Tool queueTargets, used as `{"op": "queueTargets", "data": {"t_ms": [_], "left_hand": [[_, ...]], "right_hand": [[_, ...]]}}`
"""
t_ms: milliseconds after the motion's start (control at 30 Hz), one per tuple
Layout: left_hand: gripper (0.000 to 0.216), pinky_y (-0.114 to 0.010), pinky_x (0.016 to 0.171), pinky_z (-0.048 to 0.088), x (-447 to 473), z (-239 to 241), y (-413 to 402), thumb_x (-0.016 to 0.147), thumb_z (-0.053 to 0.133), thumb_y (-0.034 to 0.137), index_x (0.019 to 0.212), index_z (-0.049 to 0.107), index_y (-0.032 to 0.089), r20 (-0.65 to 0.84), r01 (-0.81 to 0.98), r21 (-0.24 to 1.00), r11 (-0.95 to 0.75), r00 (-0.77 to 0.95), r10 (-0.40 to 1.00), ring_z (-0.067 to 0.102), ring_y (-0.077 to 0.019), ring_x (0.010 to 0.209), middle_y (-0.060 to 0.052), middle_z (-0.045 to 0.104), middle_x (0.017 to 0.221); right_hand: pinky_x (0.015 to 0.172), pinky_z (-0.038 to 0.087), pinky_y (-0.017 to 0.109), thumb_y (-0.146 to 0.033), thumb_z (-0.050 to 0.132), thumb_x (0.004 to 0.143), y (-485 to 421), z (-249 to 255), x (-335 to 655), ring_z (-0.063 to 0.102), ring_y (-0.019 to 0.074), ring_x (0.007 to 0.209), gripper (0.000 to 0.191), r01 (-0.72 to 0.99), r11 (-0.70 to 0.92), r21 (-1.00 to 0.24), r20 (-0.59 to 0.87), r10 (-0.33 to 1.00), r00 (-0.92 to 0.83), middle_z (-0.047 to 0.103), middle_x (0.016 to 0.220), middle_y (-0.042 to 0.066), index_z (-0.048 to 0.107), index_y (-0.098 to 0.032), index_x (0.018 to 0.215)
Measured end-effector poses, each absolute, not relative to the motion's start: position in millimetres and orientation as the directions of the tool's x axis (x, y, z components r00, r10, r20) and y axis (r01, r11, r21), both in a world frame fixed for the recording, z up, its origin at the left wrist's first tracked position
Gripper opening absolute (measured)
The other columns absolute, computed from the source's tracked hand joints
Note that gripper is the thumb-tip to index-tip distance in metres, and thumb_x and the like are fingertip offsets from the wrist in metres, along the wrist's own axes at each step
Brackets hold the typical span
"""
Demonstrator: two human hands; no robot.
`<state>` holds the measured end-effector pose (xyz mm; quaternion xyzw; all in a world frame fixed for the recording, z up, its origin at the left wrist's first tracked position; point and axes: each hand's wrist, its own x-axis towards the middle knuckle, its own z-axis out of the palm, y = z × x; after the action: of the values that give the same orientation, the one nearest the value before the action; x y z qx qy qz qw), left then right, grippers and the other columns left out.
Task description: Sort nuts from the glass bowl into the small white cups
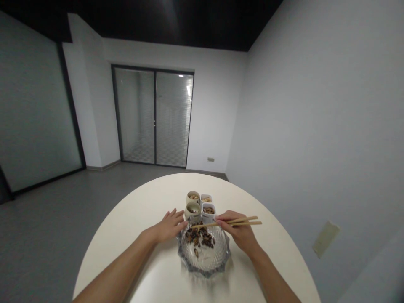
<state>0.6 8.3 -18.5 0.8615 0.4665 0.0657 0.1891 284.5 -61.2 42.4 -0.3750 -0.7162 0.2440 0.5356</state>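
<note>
A clear cut-glass bowl (205, 263) with a scalloped rim stands before me, holding dark brown dried pieces (197, 235) mostly toward its far left side. My right hand (238, 231) grips a pair of wooden chopsticks (233, 222), whose tips reach left over the dark pieces. Whether anything is pinched between the tips is too small to tell. My left hand (172, 225) rests at the bowl's left rim, fingers spread and holding nothing. Just beyond the bowl sit two round cups, the nearer cup (193, 209) with a few dark bits inside, and a white square dish (208, 209) of brown pieces.
Behind these are another round cup (193, 197) with pale pieces and a second white dish (206, 198) with light pieces. Everything stands on a round cream table (151, 198). A white wall (315, 126) rises close on the right; glass doors (154, 118) are at the back.
</note>
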Motion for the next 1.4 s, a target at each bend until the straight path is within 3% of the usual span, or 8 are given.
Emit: {"op": "queueTargets", "data": {"t_ms": [367, 800, 1000, 1200, 1400], "left_hand": [[0.059, -0.059, 0.115, 0.009, 0.5, -23.4, 9.9, 0.104, 0.020, 0.061, 0.142, 0.050, 0.028, -0.044, 0.770, 0.404, -0.493, 0.555, 0.831, 0.010, -0.0365, 0.147, -0.006, 0.024, 0.160], [0.059, -0.059, 0.115, 0.009, 2.1, -20.3, 7.7, 0.104, 0.019, 0.062, 0.143, 0.048, 0.030, -0.048, 0.773, 0.399, -0.494, 0.555, 0.830, 0.011, -0.0358, 0.146, -0.005, 0.025, 0.160], [0.060, -0.058, 0.115, 0.008, -0.8, -20.8, 6.8, 0.103, 0.018, 0.062, 0.143, 0.049, 0.028, -0.059, 0.776, 0.401, -0.488, 0.553, 0.831, 0.010, -0.0361, 0.147, -0.006, 0.024, 0.160], [0.057, -0.059, 0.115, 0.007, -3.2, -27.7, 11.0, 0.104, 0.022, 0.060, 0.144, 0.048, 0.029, -0.042, 0.770, 0.406, -0.493, 0.554, 0.831, 0.010, -0.0371, 0.146, -0.006, 0.024, 0.160], [0.056, -0.060, 0.115, 0.008, -2.8, -32.1, 13.2, 0.104, 0.020, 0.061, 0.147, 0.043, 0.033, -0.039, 0.768, 0.401, -0.499, 0.559, 0.828, 0.011, -0.0361, 0.146, -0.005, 0.025, 0.160]], "right_hand": [[0.064, 0.055, 0.032, -0.035, 0.074, 0.083, -56.6, 33.3, 281.5, 0.066, 0.0200, 0.067, 0.013, 0.305, 0.674, -0.673, 0.722, 0.689, 0.070, 0.074, 0.074, 0.005, 0.078, -0.024, 0.082], [0.068, 0.056, 0.035, -0.039, 0.072, 0.084, -52.5, 26.2, 282.4, 0.069, 0.0219, 0.073, 0.017, 0.365, 0.635, -0.681, 0.697, 0.715, 0.057, 0.075, 0.078, 0.006, 0.077, -0.023, 0.083], [0.064, 0.057, 0.033, -0.048, 0.073, 0.081, -49.7, 27.8, 291.9, 0.069, 0.0213, 0.071, 0.027, 0.334, 0.581, -0.742, 0.651, 0.743, 0.153, 0.074, 0.079, 0.006, 0.073, -0.021, 0.086], [0.057, 0.055, 0.030, -0.066, 0.063, 0.081, -49.3, 37.9, 304.8, 0.066, 0.0195, 0.059, 0.046, 0.300, 0.547, -0.781, 0.593, 0.801, 0.083, 0.070, 0.063, 0.005, 0.068, -0.020, 0.080], [0.058, 0.055, 0.030, -0.068, 0.061, 0.081, -46.5, 32.2, 306.7, 0.067, 0.0205, 0.061, 0.050, 0.300, 0.520, -0.800, 0.549, 0.835, 0.018, 0.070, 0.064, 0.005, 0.068, -0.019, 0.081]]}}
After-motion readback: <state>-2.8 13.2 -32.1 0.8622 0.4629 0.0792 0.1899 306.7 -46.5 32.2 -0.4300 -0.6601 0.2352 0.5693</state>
